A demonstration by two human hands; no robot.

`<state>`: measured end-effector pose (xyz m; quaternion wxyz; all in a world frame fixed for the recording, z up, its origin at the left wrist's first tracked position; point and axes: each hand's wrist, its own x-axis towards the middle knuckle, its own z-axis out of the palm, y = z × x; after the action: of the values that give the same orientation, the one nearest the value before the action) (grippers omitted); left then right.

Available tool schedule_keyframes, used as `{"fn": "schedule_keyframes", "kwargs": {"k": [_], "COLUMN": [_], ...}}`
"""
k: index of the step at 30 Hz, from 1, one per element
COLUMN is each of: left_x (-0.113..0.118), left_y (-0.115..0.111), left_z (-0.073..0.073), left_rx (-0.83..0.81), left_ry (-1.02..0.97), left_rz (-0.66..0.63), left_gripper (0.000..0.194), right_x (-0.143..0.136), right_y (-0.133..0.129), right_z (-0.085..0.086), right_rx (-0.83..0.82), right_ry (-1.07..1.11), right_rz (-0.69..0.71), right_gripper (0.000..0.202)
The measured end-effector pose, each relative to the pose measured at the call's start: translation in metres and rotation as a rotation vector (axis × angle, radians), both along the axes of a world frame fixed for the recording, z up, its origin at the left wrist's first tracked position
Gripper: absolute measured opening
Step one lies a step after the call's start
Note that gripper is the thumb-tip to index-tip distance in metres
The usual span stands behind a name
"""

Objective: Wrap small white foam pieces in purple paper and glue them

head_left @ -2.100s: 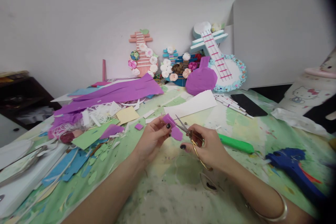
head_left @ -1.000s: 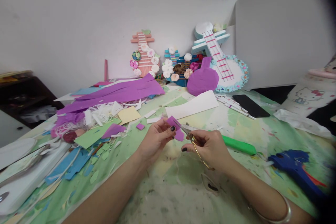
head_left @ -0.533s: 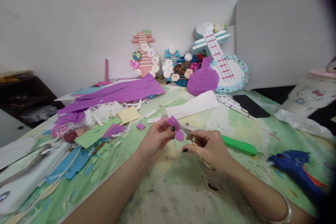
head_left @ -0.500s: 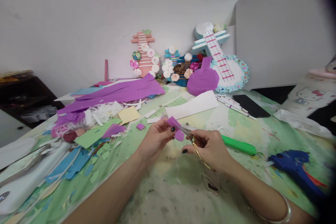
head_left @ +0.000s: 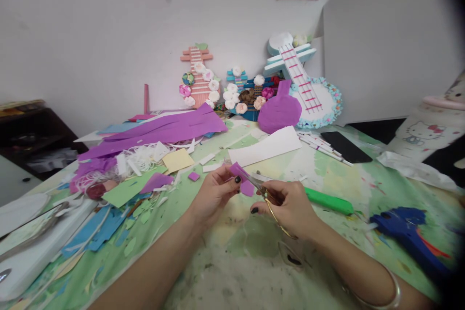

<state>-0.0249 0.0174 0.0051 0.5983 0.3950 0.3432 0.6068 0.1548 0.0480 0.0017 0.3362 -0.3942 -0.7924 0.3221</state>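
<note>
Left hand [head_left: 213, 196]: a small piece of purple paper [head_left: 247, 188] is pinched between thumb and fingers; the piece is held up above the table, in front of the person.
Right hand [head_left: 295, 207]: gold-handled scissors [head_left: 257, 183] are held by the loops; the blades are laid at the paper, pointed toward the left fingertips; how far they are parted cannot be told.
Possible faults: a fingertip could be nicked, since the pinch is set so close to the blades; the cut could stray if the limp paper were bent; an arm could be caught on the knife.
Near the hands: a green-handled knife [head_left: 329, 201] is laid behind the right hand; a white paper strip [head_left: 267, 147] lies beyond; a purple square [head_left: 193, 176] lies beyond the left hand.
Tablecloth [head_left: 232, 283]: green, stained, torn at one spot; a blue glue gun [head_left: 397, 223] is placed at right, a phone [head_left: 346, 147] farther back; purple sheets [head_left: 163, 128] and white string [head_left: 148, 157] are heaped at left.
Room: guitar models [head_left: 320, 100] are propped against a pale wall [head_left: 109, 34]; a dark shelf [head_left: 27, 118] is seen at left.
</note>
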Motion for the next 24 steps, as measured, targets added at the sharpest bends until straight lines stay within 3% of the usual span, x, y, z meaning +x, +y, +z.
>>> {"fn": "schedule_keyframes", "kwargs": {"k": [24], "left_x": [0.0007], "left_y": [0.0019], "left_z": [-0.0061], "left_rx": [-0.039], "left_ry": [0.037], "left_rz": [-0.01], "left_gripper": [0.023], "right_x": [0.001], "right_y": [0.0034], "right_z": [-0.0039], "right_rx": [0.003], "right_ry": [-0.014], "right_rz": [0.034], "right_gripper": [0.042]}}
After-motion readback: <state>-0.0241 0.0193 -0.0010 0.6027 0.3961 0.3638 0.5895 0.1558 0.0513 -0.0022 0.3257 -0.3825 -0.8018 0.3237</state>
